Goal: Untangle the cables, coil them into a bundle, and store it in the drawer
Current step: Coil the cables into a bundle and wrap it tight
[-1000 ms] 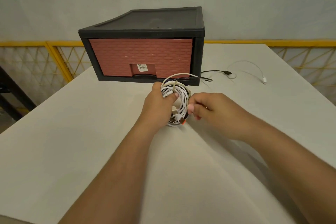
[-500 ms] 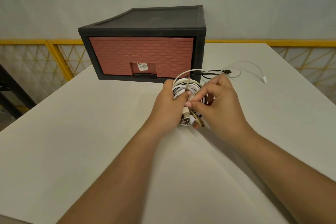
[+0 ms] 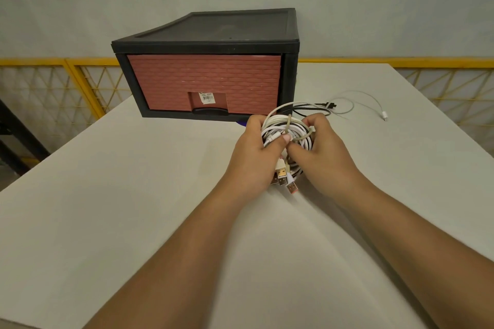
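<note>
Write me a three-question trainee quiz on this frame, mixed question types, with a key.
1. True or false: the drawer is shut.
2. Which hand holds the cable bundle? A) left hand only B) right hand only C) both
3. Fill in: the loose white cable end lies on the ___, to the bundle's right.

Key: 1 true; 2 C; 3 table.

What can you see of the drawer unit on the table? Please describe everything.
The drawer unit is a black plastic-looking frame with one reddish-brown drawer, brick-patterned, fully shut. A barcode sticker sits above its dark handle recess. It stands upright at the far side of the white table. Neither hand touches it.
</note>
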Action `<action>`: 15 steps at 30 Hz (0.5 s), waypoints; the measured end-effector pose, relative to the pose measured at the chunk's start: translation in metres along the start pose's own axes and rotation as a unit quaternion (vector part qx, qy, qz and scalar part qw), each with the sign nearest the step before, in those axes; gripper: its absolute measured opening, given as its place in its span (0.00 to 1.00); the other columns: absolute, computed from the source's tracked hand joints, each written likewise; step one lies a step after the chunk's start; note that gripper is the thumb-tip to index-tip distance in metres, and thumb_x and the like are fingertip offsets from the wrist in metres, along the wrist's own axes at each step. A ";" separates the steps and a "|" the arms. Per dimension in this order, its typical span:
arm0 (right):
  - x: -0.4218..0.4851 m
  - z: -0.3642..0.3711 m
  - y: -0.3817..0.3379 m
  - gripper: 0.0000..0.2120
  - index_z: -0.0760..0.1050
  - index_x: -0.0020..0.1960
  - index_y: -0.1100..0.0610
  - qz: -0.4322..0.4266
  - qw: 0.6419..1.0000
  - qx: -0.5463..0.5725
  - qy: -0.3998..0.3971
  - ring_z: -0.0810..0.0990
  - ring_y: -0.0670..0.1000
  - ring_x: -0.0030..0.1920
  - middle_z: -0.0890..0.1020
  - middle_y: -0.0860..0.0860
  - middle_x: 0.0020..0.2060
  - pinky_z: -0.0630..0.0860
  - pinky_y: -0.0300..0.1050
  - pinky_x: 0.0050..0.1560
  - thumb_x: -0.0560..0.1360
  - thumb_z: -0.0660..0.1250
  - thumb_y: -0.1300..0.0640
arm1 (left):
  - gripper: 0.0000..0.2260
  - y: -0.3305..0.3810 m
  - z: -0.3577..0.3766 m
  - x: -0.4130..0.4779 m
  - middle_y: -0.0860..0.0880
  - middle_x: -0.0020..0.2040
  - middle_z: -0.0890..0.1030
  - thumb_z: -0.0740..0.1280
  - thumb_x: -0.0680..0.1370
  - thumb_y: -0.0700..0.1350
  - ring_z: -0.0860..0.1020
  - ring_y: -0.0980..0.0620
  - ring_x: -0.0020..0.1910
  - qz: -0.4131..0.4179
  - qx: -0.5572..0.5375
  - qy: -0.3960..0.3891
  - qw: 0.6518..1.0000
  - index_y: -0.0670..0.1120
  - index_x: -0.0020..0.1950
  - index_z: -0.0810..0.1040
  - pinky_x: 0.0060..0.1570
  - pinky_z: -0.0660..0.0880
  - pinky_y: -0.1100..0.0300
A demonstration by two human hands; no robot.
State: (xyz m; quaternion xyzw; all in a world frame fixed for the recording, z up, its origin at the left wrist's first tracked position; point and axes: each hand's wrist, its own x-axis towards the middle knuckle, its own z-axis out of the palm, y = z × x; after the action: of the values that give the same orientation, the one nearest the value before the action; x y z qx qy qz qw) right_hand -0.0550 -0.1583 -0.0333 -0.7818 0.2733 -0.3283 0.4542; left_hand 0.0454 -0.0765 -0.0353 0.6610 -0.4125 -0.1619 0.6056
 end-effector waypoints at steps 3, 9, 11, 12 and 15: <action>0.000 0.004 0.003 0.09 0.75 0.53 0.54 0.033 0.997 0.064 0.036 0.83 0.50 0.42 0.84 0.50 0.40 0.80 0.47 0.46 0.74 0.67 0.60 | 0.07 0.002 0.002 0.000 0.54 0.43 0.79 0.67 0.80 0.42 0.78 0.57 0.39 -0.003 0.002 -0.002 1.000 0.48 0.55 0.72 0.49 0.77 0.54; -0.003 0.012 0.004 0.10 0.82 0.53 0.50 0.024 0.993 0.105 0.043 0.84 0.49 0.46 0.85 0.47 0.44 0.79 0.54 0.54 0.75 0.67 0.60 | 0.07 0.000 -0.001 0.001 0.52 0.44 0.80 0.67 0.80 0.42 0.78 0.55 0.42 -0.015 0.003 -0.013 1.000 0.46 0.57 0.73 0.51 0.77 0.52; -0.003 0.011 0.004 0.10 0.82 0.53 0.49 0.026 0.991 0.121 0.044 0.84 0.50 0.47 0.86 0.47 0.44 0.79 0.56 0.54 0.75 0.68 0.60 | 0.07 0.000 -0.001 0.000 0.51 0.46 0.80 0.67 0.80 0.43 0.79 0.51 0.46 -0.019 0.005 -0.012 1.000 0.47 0.57 0.73 0.52 0.77 0.51; -0.003 0.011 0.004 0.10 0.82 0.53 0.49 0.027 0.991 0.127 0.042 0.84 0.50 0.47 0.86 0.47 0.44 0.79 0.56 0.54 0.75 0.67 0.61 | 0.07 0.000 -0.002 0.001 0.51 0.47 0.81 0.67 0.80 0.43 0.80 0.50 0.48 -0.021 0.005 -0.012 1.000 0.48 0.57 0.73 0.53 0.77 0.51; -0.004 0.010 0.003 0.12 0.82 0.55 0.50 0.035 0.988 0.149 0.020 0.84 0.53 0.47 0.86 0.49 0.45 0.80 0.57 0.54 0.76 0.67 0.62 | 0.07 -0.001 -0.002 0.000 0.51 0.48 0.80 0.66 0.80 0.43 0.79 0.53 0.48 -0.025 -0.001 -0.021 0.999 0.48 0.57 0.72 0.51 0.77 0.54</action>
State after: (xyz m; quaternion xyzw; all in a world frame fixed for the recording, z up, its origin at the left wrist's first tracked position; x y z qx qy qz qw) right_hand -0.0505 -0.1518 -0.0405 -0.6882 0.2577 -0.3648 0.5717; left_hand 0.0478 -0.0751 -0.0357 0.6672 -0.4083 -0.1917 0.5927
